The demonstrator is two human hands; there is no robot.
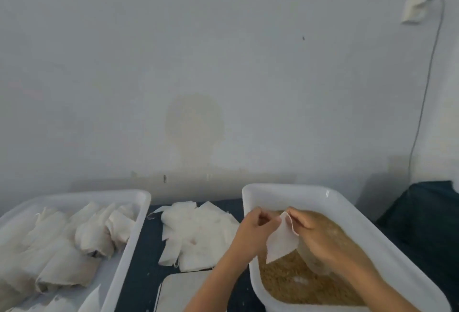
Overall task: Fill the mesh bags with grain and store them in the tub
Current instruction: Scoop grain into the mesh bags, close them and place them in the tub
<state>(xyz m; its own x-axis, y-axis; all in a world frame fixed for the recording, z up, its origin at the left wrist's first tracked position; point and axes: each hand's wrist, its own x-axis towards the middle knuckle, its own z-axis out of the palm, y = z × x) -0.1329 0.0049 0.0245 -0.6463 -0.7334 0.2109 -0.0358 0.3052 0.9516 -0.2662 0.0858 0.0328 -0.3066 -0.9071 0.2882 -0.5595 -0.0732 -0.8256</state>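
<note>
Opening empty mesh bag (280,242) over grain tub (372,237): left hand (255,224) pinches one side of mouth, right hand (310,232) pinches other, bag hangs limp above grain (298,284). Filling not yet begun. Next move likely: spread mouth wide, scoop grain in. Filled bags (74,237) lie in left tub (139,224); spare empties (196,232) heaped on worktop (144,262) between tubs.
</note>
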